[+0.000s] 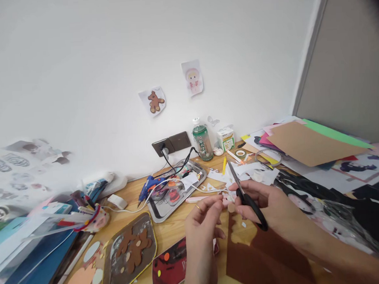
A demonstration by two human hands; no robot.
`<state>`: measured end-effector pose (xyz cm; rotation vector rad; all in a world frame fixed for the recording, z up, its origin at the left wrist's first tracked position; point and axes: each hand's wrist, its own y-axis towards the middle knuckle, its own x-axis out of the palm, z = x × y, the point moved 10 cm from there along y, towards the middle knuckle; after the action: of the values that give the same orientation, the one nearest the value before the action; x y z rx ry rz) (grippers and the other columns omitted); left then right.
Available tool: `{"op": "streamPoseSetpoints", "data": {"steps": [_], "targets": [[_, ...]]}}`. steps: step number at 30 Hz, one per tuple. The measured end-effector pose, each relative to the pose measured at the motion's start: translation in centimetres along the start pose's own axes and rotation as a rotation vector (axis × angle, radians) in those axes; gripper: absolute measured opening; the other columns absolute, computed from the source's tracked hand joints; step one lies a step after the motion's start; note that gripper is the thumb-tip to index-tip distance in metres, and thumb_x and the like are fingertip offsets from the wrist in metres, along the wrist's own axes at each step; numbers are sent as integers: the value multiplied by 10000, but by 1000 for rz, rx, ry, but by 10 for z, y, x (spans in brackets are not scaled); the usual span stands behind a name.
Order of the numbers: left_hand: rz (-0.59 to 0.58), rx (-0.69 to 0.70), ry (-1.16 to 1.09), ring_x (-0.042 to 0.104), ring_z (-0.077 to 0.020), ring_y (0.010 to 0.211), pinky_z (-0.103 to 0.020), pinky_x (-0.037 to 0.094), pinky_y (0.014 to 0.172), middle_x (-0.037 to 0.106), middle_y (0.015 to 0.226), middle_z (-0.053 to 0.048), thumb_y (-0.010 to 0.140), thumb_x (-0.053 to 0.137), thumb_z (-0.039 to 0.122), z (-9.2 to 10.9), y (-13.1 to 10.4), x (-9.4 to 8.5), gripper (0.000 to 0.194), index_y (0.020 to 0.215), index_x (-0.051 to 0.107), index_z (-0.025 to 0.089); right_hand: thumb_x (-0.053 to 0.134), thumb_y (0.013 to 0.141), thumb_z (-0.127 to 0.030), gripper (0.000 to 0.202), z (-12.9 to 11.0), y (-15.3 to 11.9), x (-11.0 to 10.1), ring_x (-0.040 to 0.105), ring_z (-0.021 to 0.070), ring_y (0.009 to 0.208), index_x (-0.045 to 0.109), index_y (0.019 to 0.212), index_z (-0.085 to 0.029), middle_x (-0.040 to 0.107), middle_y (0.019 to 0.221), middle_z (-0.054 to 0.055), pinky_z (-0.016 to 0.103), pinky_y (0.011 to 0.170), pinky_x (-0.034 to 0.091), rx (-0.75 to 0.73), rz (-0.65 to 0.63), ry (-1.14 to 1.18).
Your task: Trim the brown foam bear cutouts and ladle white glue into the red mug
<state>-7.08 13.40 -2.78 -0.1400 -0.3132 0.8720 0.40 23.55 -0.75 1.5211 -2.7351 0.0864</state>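
Note:
Black-handled scissors [253, 206] sit in my right hand [270, 203], blades pointing up and away. Close to its fingertips is a small tan disc [231, 208]; I cannot tell which hand, if either, bears it. My left hand [203, 227], with a ring on one finger, is closed in a pinch to the left of it. What lies between those fingertips is hidden. Below the right hand is a brown sheet [267, 259] with a cut-out edge. A dark red case or box [169, 267] lies partly behind my left wrist.
Brown bear-shaped cut-outs [138, 248] lie in a yellow-rimmed tray [153, 230]. Behind it are a blue glue gun [147, 187], a metal tray [162, 216] and a white cable. A bottle [202, 141] stands by the wall. Paper scraps [252, 172] and coloured sheets [308, 143] cover the right.

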Motion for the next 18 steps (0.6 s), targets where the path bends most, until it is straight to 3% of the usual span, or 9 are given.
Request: {"op": "streamPoseSetpoints", "data": {"steps": [5, 11, 18], "targets": [[-101, -43, 53, 413, -23, 452, -134, 328, 417, 564, 636, -3, 625, 643, 285, -1, -3, 11, 162, 692, 614, 139, 652, 648, -299, 416, 5, -1, 4, 562, 132, 678, 516, 1025, -186, 569, 725, -14, 221, 598, 443, 18, -50, 13], [-24, -74, -76, 401, -42, 467, -128, 349, 377, 534, 581, 8, 557, 680, 256, 4, -4, 1, 172, 621, 584, 128, 610, 703, -331, 378, 8, -2, -3, 510, 94, 549, 532, 1050, -201, 536, 655, -35, 204, 527, 424, 32, -6, 28], [-92, -63, -139, 421, -37, 478, -109, 363, 395, 496, 528, 29, 625, 650, 262, 12, -3, -3, 146, 674, 593, 137, 577, 716, -356, 245, 5, -9, 27, 461, 85, 470, 606, 878, -174, 512, 539, -33, 192, 466, 396, 52, -255, -91]]}}
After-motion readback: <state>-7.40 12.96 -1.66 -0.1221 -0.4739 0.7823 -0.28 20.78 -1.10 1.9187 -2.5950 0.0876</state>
